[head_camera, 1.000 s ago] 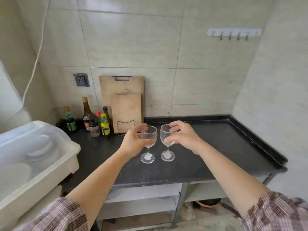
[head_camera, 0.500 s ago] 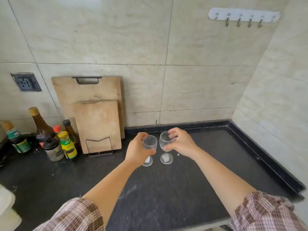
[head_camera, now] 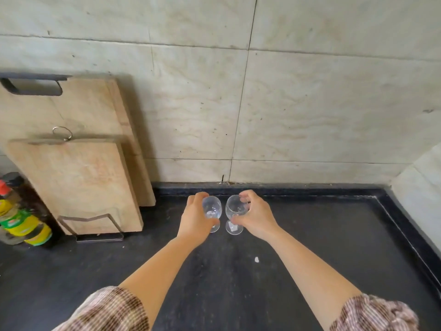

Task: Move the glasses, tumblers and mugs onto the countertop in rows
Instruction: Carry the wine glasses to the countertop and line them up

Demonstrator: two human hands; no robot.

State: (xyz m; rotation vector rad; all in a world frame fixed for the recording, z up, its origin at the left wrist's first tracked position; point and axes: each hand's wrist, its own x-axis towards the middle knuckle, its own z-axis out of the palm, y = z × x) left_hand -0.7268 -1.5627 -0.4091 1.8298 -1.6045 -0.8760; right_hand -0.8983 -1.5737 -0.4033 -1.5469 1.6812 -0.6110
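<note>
Two clear stemmed wine glasses stand upright side by side near the back of the black countertop (head_camera: 310,259). My left hand (head_camera: 194,223) wraps the bowl of the left wine glass (head_camera: 212,207). My right hand (head_camera: 254,217) grips the bowl of the right wine glass (head_camera: 235,207). The right glass's foot shows on the counter below its bowl; the left glass's foot is partly hidden behind my fingers. I cannot tell whether the feet touch the counter. A small gap separates the two glasses.
Two wooden cutting boards (head_camera: 78,185) lean on the tiled wall at the left in a wire stand (head_camera: 95,231). Sauce bottles (head_camera: 21,223) crowd the far left. A raised black rim (head_camera: 405,223) borders the counter at back and right. A small white speck (head_camera: 256,259) lies between my forearms.
Both hands have carried the two glasses farther back toward the wall. The view has closed in on the counter; the white tub at the left is out of sight.
</note>
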